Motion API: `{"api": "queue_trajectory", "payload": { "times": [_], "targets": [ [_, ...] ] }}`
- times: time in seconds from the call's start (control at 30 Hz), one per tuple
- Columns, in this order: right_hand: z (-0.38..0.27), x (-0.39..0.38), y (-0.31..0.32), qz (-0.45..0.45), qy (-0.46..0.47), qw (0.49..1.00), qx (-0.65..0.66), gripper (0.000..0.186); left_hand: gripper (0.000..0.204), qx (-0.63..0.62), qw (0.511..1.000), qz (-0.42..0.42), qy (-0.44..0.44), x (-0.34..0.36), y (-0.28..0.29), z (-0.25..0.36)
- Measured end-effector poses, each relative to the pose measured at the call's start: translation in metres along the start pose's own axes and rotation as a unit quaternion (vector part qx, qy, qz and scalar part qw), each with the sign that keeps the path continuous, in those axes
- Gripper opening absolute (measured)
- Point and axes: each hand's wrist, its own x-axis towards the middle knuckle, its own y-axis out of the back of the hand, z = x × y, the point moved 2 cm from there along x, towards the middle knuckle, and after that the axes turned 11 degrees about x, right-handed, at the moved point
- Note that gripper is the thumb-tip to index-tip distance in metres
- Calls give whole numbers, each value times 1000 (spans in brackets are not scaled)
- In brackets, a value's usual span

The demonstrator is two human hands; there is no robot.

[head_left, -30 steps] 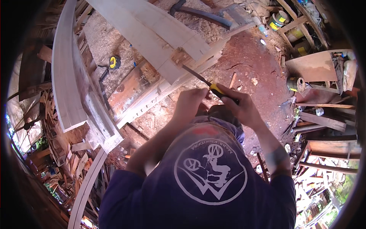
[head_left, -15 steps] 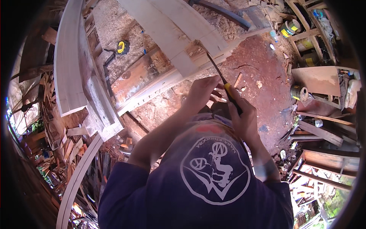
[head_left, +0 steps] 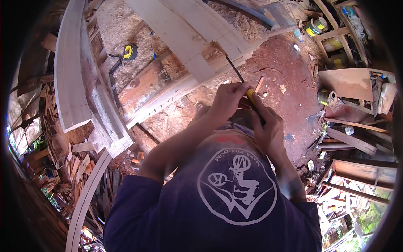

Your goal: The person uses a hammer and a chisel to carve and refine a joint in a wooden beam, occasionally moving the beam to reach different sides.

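My right hand (head_left: 268,124) is closed round the black-and-yellow handle (head_left: 257,103) of a long, thin-bladed tool (head_left: 235,67). The blade points up and left, its tip over the pale boards (head_left: 168,29) at a notch. My left hand (head_left: 228,98) has curled fingers beside the blade where it meets the handle; whether they grip the tool or something else is hidden. The boards lie on a long wooden beam (head_left: 155,105) above the handle. A yellow-and-black tape measure (head_left: 129,52) lies on wood shavings to the left.
Curved boards (head_left: 71,84) stand at the left, with scrap wood (head_left: 79,168) below. A long dark-handled tool (head_left: 247,17) lies at the top. Tins (head_left: 315,27), plywood (head_left: 344,84) and a wooden box frame (head_left: 361,172) line the right side, beside the reddish ground (head_left: 285,105).
The handle has turned steeper, with my right hand now lower down round it. My left hand has risen rightward to the blade's base. The view has shifted slightly.
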Motion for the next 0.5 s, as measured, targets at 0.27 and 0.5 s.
{"api": "queue_trajectory", "payload": {
  "times": [0.27,0.5],
  "targets": [
    [4,16,11,-22,4,1000,4,50,37,-19,1000,17,-7,9,-4,8],
    [-2,21,4,-10,32,999,0,50,36,15,999,7,32,11,2,9]
  ]
}}
